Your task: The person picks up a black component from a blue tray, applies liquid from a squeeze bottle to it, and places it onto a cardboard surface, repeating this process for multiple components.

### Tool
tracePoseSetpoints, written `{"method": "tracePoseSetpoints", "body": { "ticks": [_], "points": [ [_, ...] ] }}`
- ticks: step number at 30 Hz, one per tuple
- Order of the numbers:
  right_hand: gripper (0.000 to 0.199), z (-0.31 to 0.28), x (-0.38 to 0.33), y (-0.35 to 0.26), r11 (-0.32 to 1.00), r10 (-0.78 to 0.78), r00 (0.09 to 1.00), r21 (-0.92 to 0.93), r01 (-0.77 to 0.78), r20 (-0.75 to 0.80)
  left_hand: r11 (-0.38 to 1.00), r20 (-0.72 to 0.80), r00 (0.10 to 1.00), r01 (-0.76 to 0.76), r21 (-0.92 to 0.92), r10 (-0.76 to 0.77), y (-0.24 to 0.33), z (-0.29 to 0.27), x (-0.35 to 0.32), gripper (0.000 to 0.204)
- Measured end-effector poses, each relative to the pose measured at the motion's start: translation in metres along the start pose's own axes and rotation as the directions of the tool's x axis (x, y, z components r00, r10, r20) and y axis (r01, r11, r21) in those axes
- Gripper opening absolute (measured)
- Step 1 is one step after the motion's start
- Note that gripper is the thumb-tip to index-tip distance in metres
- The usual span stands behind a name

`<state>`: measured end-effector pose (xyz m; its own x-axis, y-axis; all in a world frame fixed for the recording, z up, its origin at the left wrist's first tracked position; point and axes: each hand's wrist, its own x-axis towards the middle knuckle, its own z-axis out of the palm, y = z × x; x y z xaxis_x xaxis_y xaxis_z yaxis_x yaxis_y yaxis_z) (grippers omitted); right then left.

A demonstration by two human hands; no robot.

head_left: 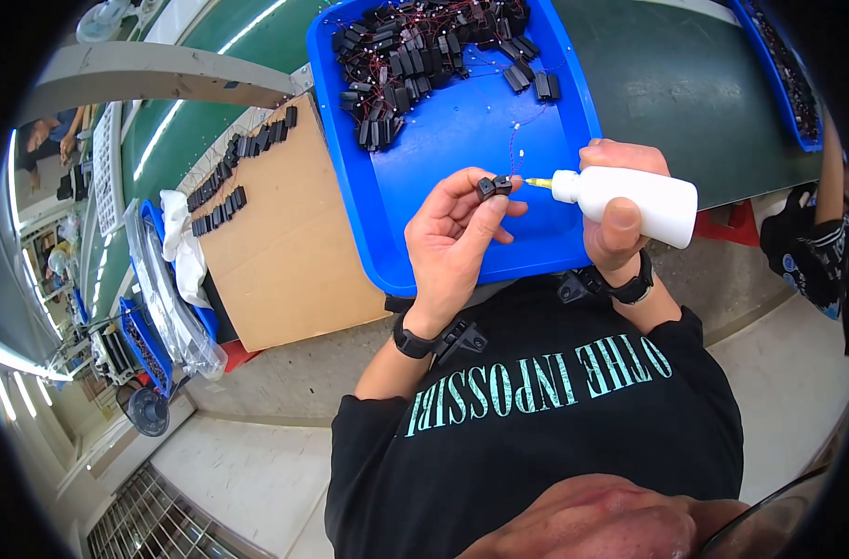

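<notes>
Over the near part of a blue plastic tray (443,177), my left hand (457,233) pinches a small black block-shaped part (495,187) between thumb and fingers. Thin red and dark wires (515,149) run up from it to a small white connector. My right hand (620,228) grips a white squeeze bottle (643,200), tilted almost level. The bottle's yellowish needle tip (539,183) points left and meets or nearly meets the black part; I cannot tell which. A pile of similar wired black parts (410,65) fills the far end of the tray.
Left of the tray lies a brown cardboard sheet (285,252) with rows of black parts (243,149). A white cloth (184,247) and clear plastic bags (177,298) sit beyond it. A metal arm (154,73) crosses the upper left. Another blue tray (787,79) stands far right, near another person's sleeve (825,256).
</notes>
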<state>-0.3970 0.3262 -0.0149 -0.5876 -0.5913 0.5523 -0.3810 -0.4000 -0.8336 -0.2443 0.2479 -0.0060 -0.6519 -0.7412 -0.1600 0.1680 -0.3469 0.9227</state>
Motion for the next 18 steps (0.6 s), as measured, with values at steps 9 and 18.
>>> {"method": "tracePoseSetpoints", "body": {
  "ticks": [9, 18],
  "points": [
    [0.061, 0.0058, 0.0012, -0.0029, 0.996, 0.070, 0.995, -0.050, -0.074, -0.074, 1.000, -0.013, 1.000, -0.001, 0.001, 0.001, 0.0013, 0.0009, 0.0006, 0.023],
    [0.064, 0.0102, 0.0000, -0.0045, 1.000, -0.009, 1.000, -0.007, 0.009, -0.008, 1.000, -0.036, 0.999, 0.007, 0.010, -0.007, 0.0003, 0.0029, -0.0005, 0.023]
  ]
}}
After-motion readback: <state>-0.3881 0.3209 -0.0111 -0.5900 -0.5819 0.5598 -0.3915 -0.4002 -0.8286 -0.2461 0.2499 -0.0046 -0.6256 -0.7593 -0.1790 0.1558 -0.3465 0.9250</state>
